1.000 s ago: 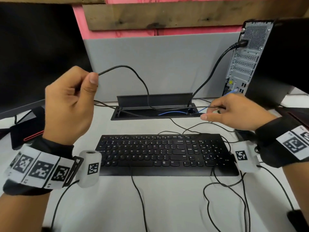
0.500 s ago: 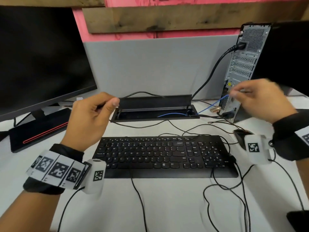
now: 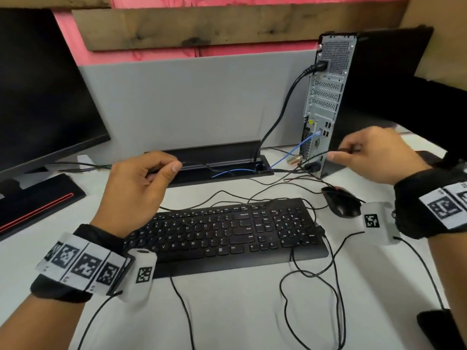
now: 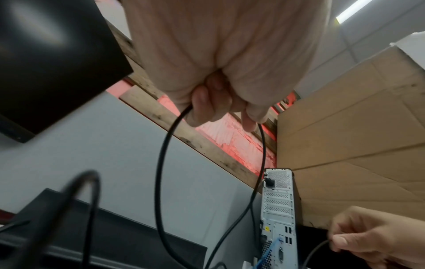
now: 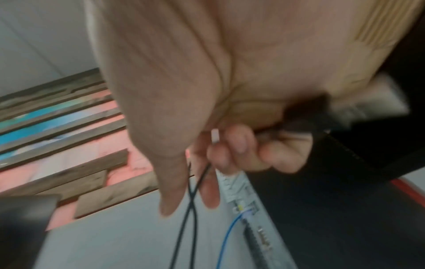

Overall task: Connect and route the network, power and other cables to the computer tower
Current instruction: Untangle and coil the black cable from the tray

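Standing at the far right of the desk (image 3: 227, 311), the computer tower (image 3: 326, 102) is turning its grey back panel toward the person. A thick power cable (image 3: 283, 107) is sitting in the socket near the top of this panel, and a blue network cable (image 3: 307, 142) is sitting in a port lower down; both are running to the open cable box (image 3: 222, 160) in the desk. At the far left a dark monitor (image 3: 38, 92) is standing, and the keyboard (image 3: 227, 231) is lying in the middle with a mouse (image 3: 341, 202) just beside its right end. Several thin wires are lying loose around them.

The left hand (image 3: 136, 188) is hovering above the far left corner of the keyboard; its fingers are curling into a loose fist around a thin black cable (image 4: 163, 163), which is hanging below it as a loop. The right hand (image 3: 374, 157) is holding the other part of this cable near the lower ports of the tower, pinching it between thumb and forefinger, while the plug end (image 5: 306, 116) seems to be lying under the other curled fingers, blurred.

I judge the cable is light, soft and bending easily, so it is giving no push by itself. It is better to hold the stiff plug body, close to the metal end, and not the cord.
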